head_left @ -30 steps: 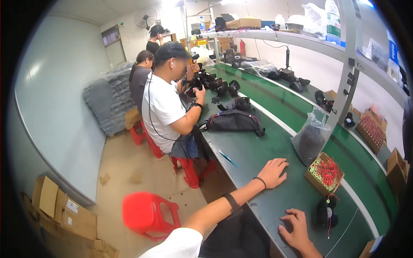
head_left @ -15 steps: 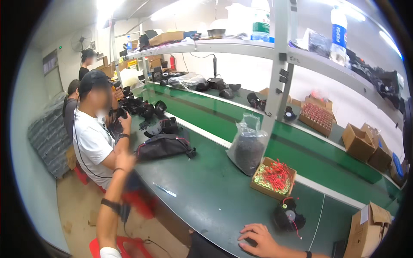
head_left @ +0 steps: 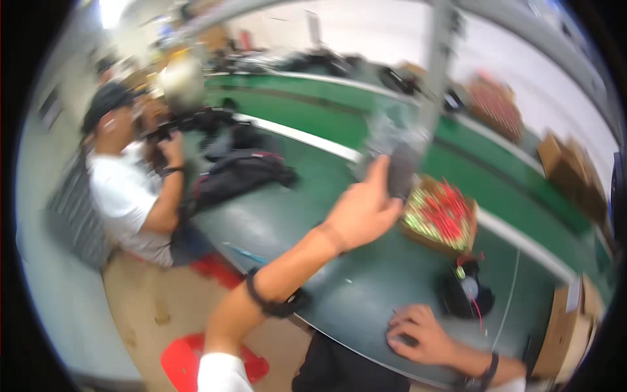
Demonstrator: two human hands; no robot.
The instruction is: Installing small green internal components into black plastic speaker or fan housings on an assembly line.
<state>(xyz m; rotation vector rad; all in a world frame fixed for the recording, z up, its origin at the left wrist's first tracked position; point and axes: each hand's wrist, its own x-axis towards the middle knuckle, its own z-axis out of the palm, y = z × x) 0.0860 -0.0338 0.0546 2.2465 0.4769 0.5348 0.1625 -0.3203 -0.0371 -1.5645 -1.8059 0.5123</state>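
My left hand (head_left: 366,206) reaches across the table, at or just in front of a clear plastic bag (head_left: 392,140) of dark parts. Its index finger and thumb are stretched apart; blur leaves it unclear whether they touch the bag. My right hand (head_left: 418,334) rests on the green tabletop near its front edge, fingers bent and apart. A small dark patch shows between its fingers, too blurred to name. To its right lies a round black housing (head_left: 467,291) with a grey disc and red wire. Behind this sits a cardboard box (head_left: 441,243) of light-green cylindrical parts with red wires.
A black bag (head_left: 241,175) lies on the table at the left, beside a seated person (head_left: 130,176) in a white shirt. A blue pen-like tool (head_left: 247,253) lies near the front edge. A carton (head_left: 565,333) stands at right. The green conveyor (head_left: 300,104) runs behind; a red stool (head_left: 183,359) stands below.
My left hand has swung from beside the seated person, rightward to the plastic bag. The fingers of my right hand have bent more. The whole view has shifted and blurred.
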